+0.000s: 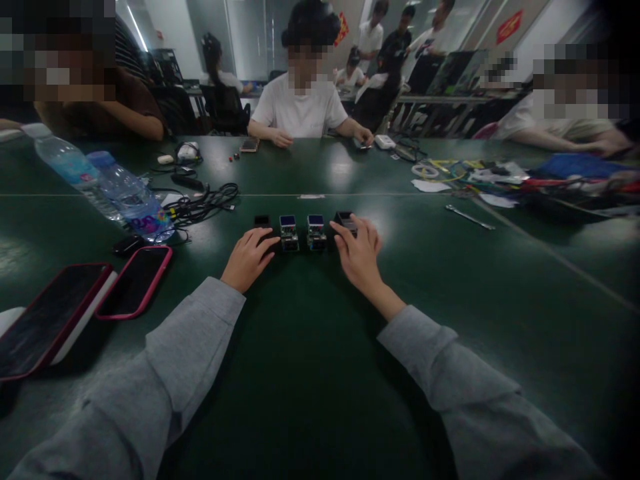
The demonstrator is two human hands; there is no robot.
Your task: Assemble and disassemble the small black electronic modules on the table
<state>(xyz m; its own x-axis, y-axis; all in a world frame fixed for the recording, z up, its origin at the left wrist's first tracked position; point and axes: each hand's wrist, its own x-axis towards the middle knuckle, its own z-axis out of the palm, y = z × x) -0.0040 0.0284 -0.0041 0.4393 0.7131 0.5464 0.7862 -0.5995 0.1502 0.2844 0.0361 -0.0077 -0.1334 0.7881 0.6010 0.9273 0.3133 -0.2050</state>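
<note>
A row of small electronic modules lies on the dark green table [310,373]. Two of them in the middle, one [289,233] and another [316,233], carry blue screens. A black module [261,221] sits at the left end and a black box [345,221] at the right end. My left hand [249,257] rests flat beside the left end, fingers stretched toward the black module. My right hand [359,253] lies at the right end, fingertips touching the black box. Both arms wear grey sleeves.
Two phones in red cases, one [135,280] and one [47,320], lie at the left. Two water bottles [130,197] and a tangle of black cables [200,203] lie behind them. A metal tool [470,217] and coloured wires [450,170] sit at the right. Several people sit across the table.
</note>
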